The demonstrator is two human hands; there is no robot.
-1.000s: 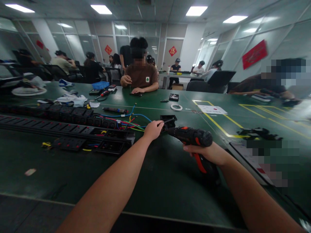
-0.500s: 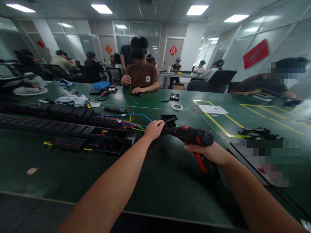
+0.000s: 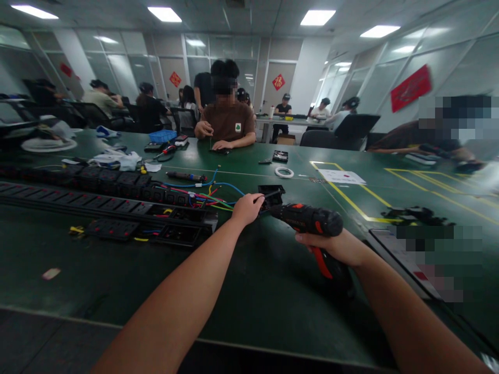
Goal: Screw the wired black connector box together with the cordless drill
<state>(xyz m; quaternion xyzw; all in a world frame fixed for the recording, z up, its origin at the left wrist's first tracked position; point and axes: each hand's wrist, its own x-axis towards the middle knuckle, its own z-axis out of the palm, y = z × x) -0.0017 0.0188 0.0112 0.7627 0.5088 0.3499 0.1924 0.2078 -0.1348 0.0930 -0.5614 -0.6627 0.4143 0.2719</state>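
Observation:
My right hand point(image 3: 331, 244) is wrapped around the grip of a black and orange cordless drill point(image 3: 307, 218), which lies level and points left. Its front end is right at a small black plastic housing point(image 3: 273, 193); whether the tip touches is hidden. My left hand point(image 3: 248, 208) is closed on the near left side of that housing. Red, green, blue and yellow wires point(image 3: 212, 197) run from the housing's left to a long row of black socket modules point(image 3: 105, 179). In front of that row lies a long black rail point(image 3: 78, 200).
Behind the wires lies a dark pen-shaped screwdriver point(image 3: 185, 176). A white ring of tape point(image 3: 284, 172) and a paper sheet point(image 3: 343, 176) are farther back. A black socket panel point(image 3: 111, 229) lies near left. Across the green table point(image 3: 249, 291) a co-worker point(image 3: 226, 117) sits, handling a small part.
Almost nothing differs. Both hands, the drill and the housing stay in place, with only a tiny shift of the whole view.

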